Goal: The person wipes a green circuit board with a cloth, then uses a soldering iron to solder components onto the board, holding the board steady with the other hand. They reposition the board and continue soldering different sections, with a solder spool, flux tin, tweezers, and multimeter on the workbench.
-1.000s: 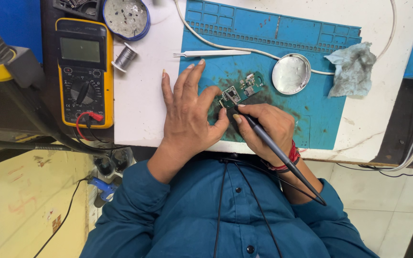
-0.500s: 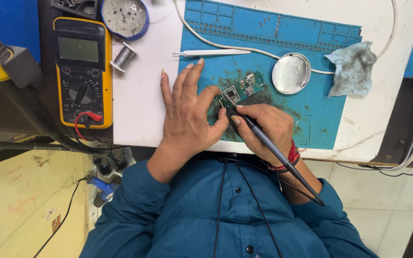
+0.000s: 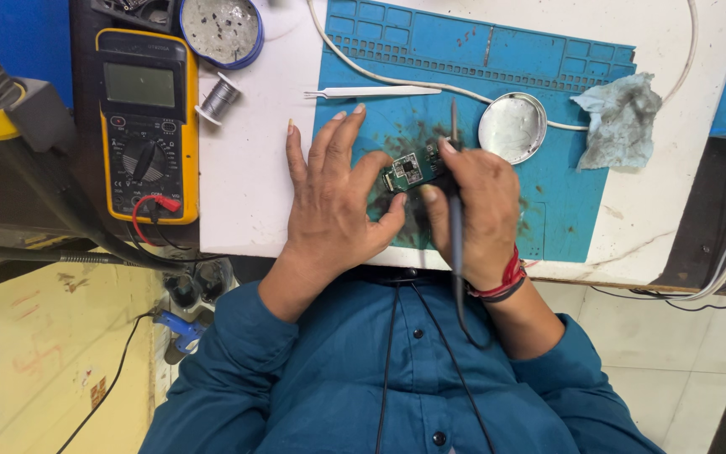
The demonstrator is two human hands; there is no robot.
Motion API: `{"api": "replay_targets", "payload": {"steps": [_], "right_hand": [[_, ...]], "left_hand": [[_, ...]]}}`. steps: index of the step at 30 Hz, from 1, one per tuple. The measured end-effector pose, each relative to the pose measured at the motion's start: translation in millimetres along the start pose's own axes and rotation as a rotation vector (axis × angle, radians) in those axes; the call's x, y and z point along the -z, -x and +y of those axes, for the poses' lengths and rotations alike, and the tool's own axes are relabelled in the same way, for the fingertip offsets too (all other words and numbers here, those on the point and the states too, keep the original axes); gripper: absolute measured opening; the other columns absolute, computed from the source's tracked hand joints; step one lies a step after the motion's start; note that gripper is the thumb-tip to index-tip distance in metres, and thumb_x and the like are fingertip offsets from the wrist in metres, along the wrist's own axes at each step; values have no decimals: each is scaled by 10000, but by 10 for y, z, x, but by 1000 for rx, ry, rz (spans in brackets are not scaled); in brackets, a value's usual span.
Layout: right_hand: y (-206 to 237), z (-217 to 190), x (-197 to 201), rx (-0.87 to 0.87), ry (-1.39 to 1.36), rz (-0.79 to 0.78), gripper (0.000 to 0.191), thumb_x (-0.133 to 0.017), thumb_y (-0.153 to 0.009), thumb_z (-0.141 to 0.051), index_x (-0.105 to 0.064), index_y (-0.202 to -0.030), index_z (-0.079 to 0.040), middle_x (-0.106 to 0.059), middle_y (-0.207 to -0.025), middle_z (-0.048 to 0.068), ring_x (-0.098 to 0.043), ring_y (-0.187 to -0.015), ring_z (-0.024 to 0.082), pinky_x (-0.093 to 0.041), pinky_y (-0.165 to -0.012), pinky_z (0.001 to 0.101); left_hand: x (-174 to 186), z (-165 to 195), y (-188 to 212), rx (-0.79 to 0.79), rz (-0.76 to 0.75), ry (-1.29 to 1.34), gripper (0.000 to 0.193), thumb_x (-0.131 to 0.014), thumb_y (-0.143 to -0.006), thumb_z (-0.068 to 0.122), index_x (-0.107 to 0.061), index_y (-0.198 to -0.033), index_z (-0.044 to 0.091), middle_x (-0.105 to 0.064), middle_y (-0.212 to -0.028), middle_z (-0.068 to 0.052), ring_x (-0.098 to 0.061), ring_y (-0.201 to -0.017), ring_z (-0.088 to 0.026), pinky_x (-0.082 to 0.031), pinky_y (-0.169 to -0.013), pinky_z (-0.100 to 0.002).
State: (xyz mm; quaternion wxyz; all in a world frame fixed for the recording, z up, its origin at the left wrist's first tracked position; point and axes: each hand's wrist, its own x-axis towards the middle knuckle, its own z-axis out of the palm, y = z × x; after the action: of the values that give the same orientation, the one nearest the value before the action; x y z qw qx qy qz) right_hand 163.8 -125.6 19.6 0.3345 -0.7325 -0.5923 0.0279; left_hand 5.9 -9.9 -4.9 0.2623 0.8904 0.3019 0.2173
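Two hands meet over a blue mat [image 3: 548, 193]: left hand [image 3: 334, 197] pinches a small circuit board [image 3: 411, 168]; right hand [image 3: 476, 206] clenches a soldering iron [image 3: 455, 210].

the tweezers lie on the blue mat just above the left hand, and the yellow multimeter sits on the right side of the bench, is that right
Not quite. The head view shows the yellow multimeter on the left side of the bench, beside the white board, not the right. The rest holds: the tweezers lie on the blue mat just above the left hand.
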Motion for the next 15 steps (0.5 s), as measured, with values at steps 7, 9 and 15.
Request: {"api": "replay_targets", "payload": {"steps": [7,9,15], "right_hand": [[-30,-73,-17,55,140,-22,403,-800,-912,-188,-663,-1255,-29,-709,-1132,126,-662,-1118,339,-385,-1099,509],[4,-58,-7,56,123,-27,349,-810,-912,-188,-684,-1209,-53,-719,-1053,94,-684,-1046,303,-409,-1088,503],[107,46,-23,-56,-132,30,300,-765,-948,-120,-654,-1206,-12,-744,-971,54,-700,-931,254,-526,-951,401]], "left_hand": [[-24,-17,27,14,26,-68,340,-725,-887,246,-720,-1197,109,-413,-1569,-193,-359,-1488,-348,-94,-1266,-666],[-38,-24,33,35,39,-75,298,-733,-908,228,-718,-1183,114,-423,-1567,-182,-370,-1484,-346,-98,-1264,-670],[-29,-18,41,28,38,-43,273,-754,-943,252,-715,-1178,118,-425,-1581,-175,-376,-1493,-349,-104,-1281,-660]]}}
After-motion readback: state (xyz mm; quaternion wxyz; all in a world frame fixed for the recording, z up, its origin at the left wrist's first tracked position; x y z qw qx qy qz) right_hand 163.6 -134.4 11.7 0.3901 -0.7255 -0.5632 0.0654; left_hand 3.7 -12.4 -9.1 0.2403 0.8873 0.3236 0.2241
